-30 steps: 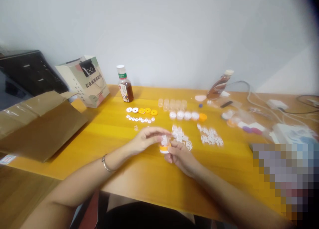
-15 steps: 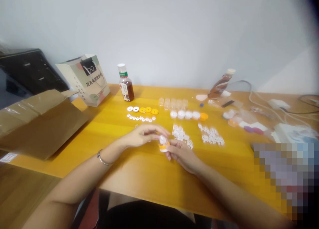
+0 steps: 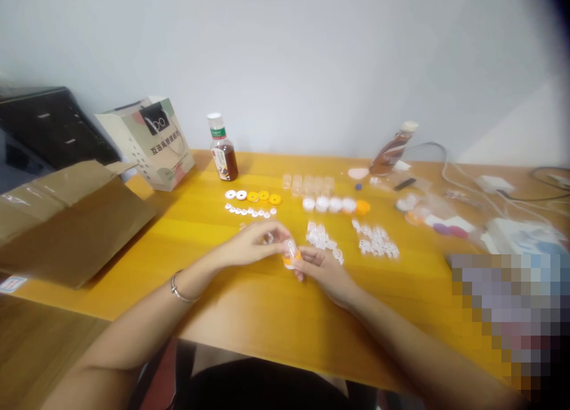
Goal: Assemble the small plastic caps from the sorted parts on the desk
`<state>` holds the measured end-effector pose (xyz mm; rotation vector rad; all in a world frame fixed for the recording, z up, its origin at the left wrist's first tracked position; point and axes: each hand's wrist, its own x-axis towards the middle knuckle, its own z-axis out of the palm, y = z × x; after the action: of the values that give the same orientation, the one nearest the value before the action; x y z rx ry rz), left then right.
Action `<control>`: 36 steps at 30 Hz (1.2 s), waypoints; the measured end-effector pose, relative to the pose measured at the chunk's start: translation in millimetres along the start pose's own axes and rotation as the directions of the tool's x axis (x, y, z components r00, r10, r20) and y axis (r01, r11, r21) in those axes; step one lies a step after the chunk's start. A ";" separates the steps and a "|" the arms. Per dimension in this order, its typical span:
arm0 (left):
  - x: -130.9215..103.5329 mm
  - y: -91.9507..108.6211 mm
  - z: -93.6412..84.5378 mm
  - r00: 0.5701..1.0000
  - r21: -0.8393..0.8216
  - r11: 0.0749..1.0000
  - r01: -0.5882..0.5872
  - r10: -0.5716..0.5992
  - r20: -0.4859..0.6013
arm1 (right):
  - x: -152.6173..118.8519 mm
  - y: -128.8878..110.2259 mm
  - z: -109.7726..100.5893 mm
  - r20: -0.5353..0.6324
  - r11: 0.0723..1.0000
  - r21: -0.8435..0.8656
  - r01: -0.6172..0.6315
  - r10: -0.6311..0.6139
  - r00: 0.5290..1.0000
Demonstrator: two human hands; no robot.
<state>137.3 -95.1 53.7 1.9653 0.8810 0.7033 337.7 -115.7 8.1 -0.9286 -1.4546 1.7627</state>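
Between my hands is a small plastic assembly point(image 3: 291, 258) with an orange band, a white base and a clear or whitish top; its exact kind is too blurred to make out. My right hand point(image 3: 327, 273) grips its orange band and base with thumb and fingers. The fingers of my left hand point(image 3: 260, 243) are closed at its upper left side, and a small whitish bit shows under the curled fingers. Just beyond my hands lie white lattice-like plastic parts point(image 3: 320, 236), with a second group of white parts point(image 3: 378, 242) to their right.
Farther back are white and yellow rings point(image 3: 252, 196), small white pieces point(image 3: 250, 211), clear cups point(image 3: 307, 184) and white round caps point(image 3: 329, 204). Two drink bottles, one left point(image 3: 224, 151) and one right point(image 3: 392, 151), stand behind. A cardboard box point(image 3: 75, 220) and paper bag point(image 3: 155, 148) occupy the left; cables point(image 3: 449, 178) lie right.
My left fingers have come down closer onto the assembly, and its top is tilted slightly. My right hand keeps its grip, and the whole view has shifted a little.
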 end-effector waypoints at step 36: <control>5.5 -0.3 52.5 0.984 -0.422 0.904 -0.060 -0.017 -0.177 | -2.6 3.8 4.9 -0.099 0.936 -0.254 0.243 -0.275 0.956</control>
<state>179.3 -115.2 28.9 1.5386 0.7333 1.0043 334.7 -121.0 5.3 -0.9071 -1.6441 1.3292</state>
